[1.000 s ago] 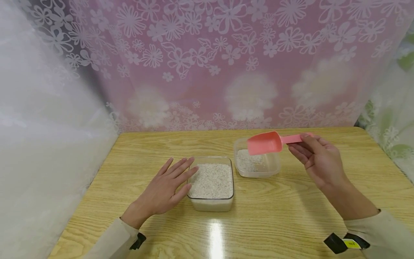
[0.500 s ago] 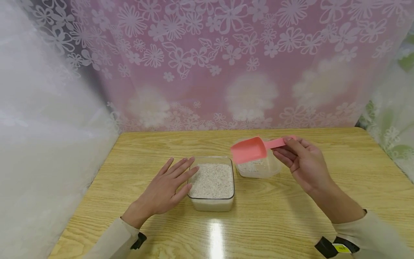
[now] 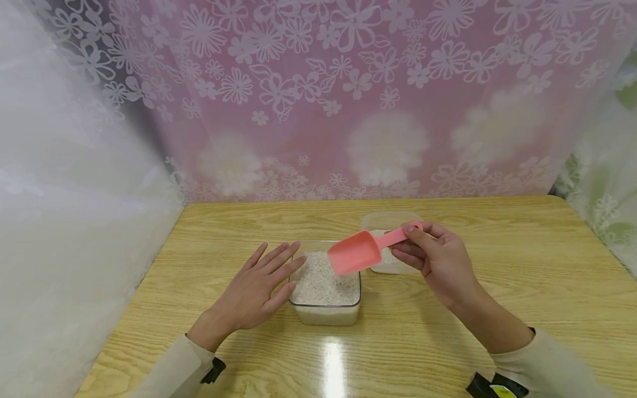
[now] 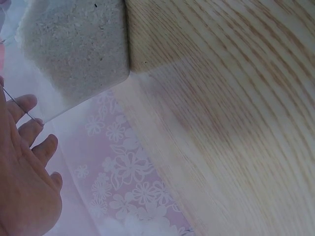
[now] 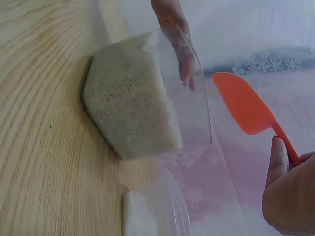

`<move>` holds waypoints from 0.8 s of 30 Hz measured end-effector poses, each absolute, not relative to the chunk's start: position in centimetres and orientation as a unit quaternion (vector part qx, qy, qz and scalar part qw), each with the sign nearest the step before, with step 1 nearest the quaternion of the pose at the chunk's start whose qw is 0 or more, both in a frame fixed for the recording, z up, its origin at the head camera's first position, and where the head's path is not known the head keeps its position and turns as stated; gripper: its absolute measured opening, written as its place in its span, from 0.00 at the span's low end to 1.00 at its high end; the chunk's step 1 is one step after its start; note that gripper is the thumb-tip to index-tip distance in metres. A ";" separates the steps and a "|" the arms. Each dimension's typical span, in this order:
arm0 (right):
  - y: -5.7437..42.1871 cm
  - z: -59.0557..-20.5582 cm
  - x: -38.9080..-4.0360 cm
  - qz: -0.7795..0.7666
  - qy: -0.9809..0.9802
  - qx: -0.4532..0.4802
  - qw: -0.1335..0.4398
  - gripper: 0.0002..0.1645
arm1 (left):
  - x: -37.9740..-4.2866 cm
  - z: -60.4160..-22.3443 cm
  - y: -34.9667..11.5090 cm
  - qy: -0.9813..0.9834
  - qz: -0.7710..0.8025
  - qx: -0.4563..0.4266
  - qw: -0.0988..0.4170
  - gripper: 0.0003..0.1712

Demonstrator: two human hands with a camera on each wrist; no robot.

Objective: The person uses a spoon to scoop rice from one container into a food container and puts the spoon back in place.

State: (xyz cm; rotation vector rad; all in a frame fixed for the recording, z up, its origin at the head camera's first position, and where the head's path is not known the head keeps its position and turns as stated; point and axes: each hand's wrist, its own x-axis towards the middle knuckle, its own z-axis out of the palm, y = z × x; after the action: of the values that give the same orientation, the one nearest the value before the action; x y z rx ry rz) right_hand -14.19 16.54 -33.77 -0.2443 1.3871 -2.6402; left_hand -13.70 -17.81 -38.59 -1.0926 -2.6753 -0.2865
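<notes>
A pink scoop (image 3: 354,253) with nothing in its bowl hangs over the right part of a clear square container (image 3: 325,315) of rice. My right hand (image 3: 443,260) pinches the scoop's handle end between thumb and fingers; the right wrist view shows the scoop (image 5: 243,104) above the container's rim. The rice (image 4: 78,44) fills much of the container. On the left rim rests my left hand (image 3: 256,290), fingers spread and straight; in the left wrist view its fingertips (image 4: 33,125) are at the glass edge.
Behind the scoop and right hand stands a smaller translucent plastic box (image 3: 393,219) with some rice in it, close to the square container's right. The wooden table (image 3: 239,221) ends at a pink flowered curtain (image 3: 308,110); a white sheet (image 3: 74,221) hangs at the left.
My right hand has carried the scoop left and toward me, from above the plastic box to above the square container. The left hand has stayed in place.
</notes>
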 end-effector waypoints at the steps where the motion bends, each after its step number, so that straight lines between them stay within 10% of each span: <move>1: 16.3 -33.8 -14.1 -0.876 0.470 -0.077 0.073 0.04 | -13.7 -38.6 -17.8 -0.915 -0.098 -0.374 0.119 0.29; 24: 13.2 -35.5 -13.4 -0.767 0.636 -0.075 0.034 0.16 | -13.7 -38.6 -17.8 -0.916 -0.093 -0.373 0.119 0.29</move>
State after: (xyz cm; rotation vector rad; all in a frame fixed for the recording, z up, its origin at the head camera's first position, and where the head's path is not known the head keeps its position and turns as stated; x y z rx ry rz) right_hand -13.41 13.25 -35.48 -0.2317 1.9550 -2.3598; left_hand -13.74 -17.77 -38.59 -1.0898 -2.6779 -0.2732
